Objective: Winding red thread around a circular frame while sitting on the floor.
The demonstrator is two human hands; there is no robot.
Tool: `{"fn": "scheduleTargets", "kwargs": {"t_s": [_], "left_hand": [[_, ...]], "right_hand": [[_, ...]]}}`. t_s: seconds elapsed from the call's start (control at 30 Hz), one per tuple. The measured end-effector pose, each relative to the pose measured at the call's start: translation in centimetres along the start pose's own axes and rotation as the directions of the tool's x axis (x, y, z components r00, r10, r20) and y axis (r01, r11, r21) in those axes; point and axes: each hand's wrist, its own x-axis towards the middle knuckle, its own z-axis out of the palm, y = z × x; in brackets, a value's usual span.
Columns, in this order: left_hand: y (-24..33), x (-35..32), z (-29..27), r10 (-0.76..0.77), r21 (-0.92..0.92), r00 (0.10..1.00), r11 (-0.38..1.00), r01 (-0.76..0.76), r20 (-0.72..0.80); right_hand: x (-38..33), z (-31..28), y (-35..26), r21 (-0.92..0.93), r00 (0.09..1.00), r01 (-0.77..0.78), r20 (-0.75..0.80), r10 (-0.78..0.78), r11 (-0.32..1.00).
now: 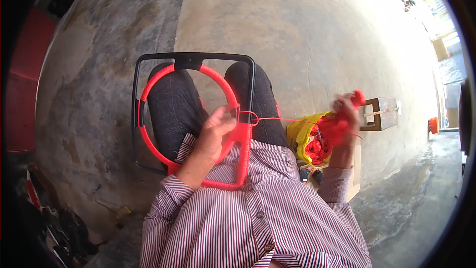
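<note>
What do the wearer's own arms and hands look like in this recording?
The left sleeve and right sleeve are finely striped in white, red and dark blue, both ending short of the wrists. The left hand and right hand wear no gloves. The right hand is motion-blurred, so small details there cannot be told.

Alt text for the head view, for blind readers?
Left hand on a black frame partly wrapped in red, across a seated person's lap; blurred right hand holds a red bundle, a red strand running frame-to-hand. Yellow bag of red material beside.
</note>
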Motion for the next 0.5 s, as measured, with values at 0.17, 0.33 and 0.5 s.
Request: {"fn": "scheduleTargets", "kwargs": {"t_s": [0.17,0.33,0.5], "left_hand": [[0.0,-0.3,-0.6,-0.008,0.13,0.998,0.992,0.0,0.061],[-0.9,0.0,-2.3,0.001,0.153,1.0,0.988,-0.005,0.021],[-2.0,0.7,-4.1,0.025,0.225,0.999,0.974,-0.015,-0.042]], "right_hand": [[-3.9,7.3,8.3,-0.453,0.782,0.086,0.583,0.222,0.888],[-3.0,7.2,4.5,-0.151,0.836,-0.339,0.405,0.371,0.929],[-5.6,9.2,3.1,0.002,0.745,-0.434,0.562,0.359,0.901]]}}
